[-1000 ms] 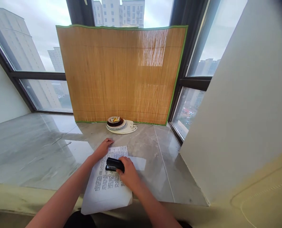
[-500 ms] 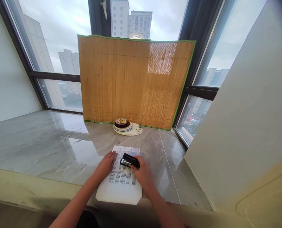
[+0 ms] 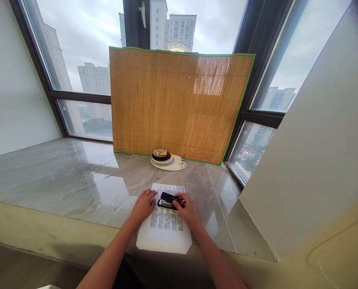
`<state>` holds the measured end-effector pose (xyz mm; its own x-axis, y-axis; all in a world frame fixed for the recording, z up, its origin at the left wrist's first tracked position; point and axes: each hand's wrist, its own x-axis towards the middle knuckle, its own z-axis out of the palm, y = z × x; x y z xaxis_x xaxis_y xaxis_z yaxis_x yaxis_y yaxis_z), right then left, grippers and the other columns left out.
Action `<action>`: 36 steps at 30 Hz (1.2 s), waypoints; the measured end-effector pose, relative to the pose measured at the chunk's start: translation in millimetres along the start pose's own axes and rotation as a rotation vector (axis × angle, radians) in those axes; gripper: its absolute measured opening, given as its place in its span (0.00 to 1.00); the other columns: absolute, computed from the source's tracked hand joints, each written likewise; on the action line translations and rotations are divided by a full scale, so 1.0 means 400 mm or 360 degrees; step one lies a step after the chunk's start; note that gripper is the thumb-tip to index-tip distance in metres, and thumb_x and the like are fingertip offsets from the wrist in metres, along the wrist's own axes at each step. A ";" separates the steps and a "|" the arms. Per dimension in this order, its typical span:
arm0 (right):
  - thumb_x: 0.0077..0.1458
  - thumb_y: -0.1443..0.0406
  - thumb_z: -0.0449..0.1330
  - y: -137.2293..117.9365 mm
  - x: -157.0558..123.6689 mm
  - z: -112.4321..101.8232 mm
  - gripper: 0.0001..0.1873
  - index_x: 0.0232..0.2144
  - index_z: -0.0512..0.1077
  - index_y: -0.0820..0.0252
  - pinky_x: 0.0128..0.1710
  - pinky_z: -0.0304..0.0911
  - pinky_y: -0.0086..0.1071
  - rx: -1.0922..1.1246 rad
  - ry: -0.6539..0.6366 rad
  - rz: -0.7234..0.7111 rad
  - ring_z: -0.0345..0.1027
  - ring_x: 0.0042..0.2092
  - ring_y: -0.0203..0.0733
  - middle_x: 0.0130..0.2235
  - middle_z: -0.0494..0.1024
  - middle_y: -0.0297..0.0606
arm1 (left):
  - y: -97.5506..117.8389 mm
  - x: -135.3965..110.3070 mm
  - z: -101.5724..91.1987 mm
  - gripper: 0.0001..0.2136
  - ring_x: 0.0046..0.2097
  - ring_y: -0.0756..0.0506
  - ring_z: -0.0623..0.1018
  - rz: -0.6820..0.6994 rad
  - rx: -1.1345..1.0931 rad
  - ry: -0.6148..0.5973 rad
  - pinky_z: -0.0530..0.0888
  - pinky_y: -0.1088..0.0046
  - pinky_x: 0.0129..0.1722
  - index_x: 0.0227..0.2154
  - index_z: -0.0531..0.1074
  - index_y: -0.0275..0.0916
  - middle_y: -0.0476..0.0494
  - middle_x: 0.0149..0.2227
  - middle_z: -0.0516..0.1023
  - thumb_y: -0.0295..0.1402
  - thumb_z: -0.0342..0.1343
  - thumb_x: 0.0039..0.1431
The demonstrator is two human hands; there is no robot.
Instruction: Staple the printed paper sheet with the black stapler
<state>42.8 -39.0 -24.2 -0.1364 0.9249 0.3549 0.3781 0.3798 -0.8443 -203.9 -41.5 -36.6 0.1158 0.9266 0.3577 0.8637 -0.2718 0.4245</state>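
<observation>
The black stapler (image 3: 167, 200), probably stiff and slick, was over the printed paper (image 3: 164, 240), best held at its rear, where the right hand (image 3: 188, 211) gripped it from four o'clock. The left hand (image 3: 143, 205) lay unclenched at nine, fingers on the paper's likely creasable edge. Plates (image 3: 163, 162) stood at twelve.

cool daylight is pouring in through the windows (image 3: 84, 120) from an overcast sky (image 3: 85, 36), which is washing out to near white. the woven mat (image 3: 169, 100) is blocking part of this backlight, its upper right slats glowing in pale stripes. the polished ledge (image 3: 73, 172) is throwing back bright glare patches, 1 lying left of the paper (image 3: 163, 239); dim shadow is gathering below its front edge. the wide lens is tilting the outer window frames (image 3: 80, 97), and dark blur is smudging the top right corner. fine print is going soft; distant buildings (image 3: 96, 80) are looking hazy.
</observation>
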 end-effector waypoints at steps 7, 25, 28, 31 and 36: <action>0.60 0.58 0.49 0.024 0.009 0.001 0.18 0.39 0.77 0.55 0.49 0.69 0.41 0.0093 0.0086 0.0120 0.76 0.44 0.48 0.42 0.82 0.40 | -0.010 0.005 0.003 0.20 0.59 0.40 0.72 -0.0040 -0.0184 0.0045 0.67 0.57 0.64 0.52 0.77 0.41 0.39 0.55 0.77 0.20 0.50 0.60; 0.60 0.51 0.56 0.013 -0.002 0.003 0.21 0.47 0.76 0.56 0.51 0.67 0.40 0.0044 -0.0044 0.0098 0.74 0.48 0.48 0.46 0.81 0.41 | -0.032 0.013 -0.016 0.20 0.51 0.41 0.81 -0.0297 -0.0524 0.0164 0.73 0.60 0.57 0.47 0.79 0.38 0.40 0.50 0.83 0.20 0.45 0.59; 0.56 0.53 0.61 0.010 -0.006 0.003 0.21 0.50 0.76 0.55 0.54 0.66 0.44 -0.0011 -0.0077 0.0048 0.73 0.50 0.50 0.49 0.80 0.42 | -0.027 0.009 -0.023 0.16 0.49 0.42 0.81 -0.0300 -0.0590 0.0209 0.74 0.62 0.55 0.45 0.79 0.39 0.42 0.47 0.84 0.24 0.48 0.61; 0.59 0.54 0.59 0.013 -0.004 -0.003 0.20 0.49 0.77 0.56 0.54 0.67 0.45 0.0066 -0.0062 0.0033 0.74 0.50 0.50 0.48 0.81 0.43 | -0.029 0.005 -0.032 0.14 0.47 0.42 0.81 -0.0311 -0.0662 0.0274 0.75 0.62 0.53 0.42 0.79 0.39 0.42 0.45 0.84 0.28 0.50 0.60; 0.59 0.54 0.60 0.008 -0.009 -0.009 0.19 0.49 0.77 0.55 0.52 0.68 0.45 0.0063 -0.0101 0.0001 0.74 0.48 0.50 0.47 0.81 0.42 | -0.033 0.001 -0.045 0.13 0.45 0.40 0.81 -0.0342 -0.0751 0.0344 0.76 0.60 0.50 0.40 0.78 0.39 0.41 0.41 0.84 0.33 0.49 0.58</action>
<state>47.8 -41.1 -26.6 -0.1945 0.9240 0.3291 0.3422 0.3783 -0.8601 -224.0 -42.2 -27.1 -0.1847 0.9131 0.3634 0.5380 -0.2155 0.8149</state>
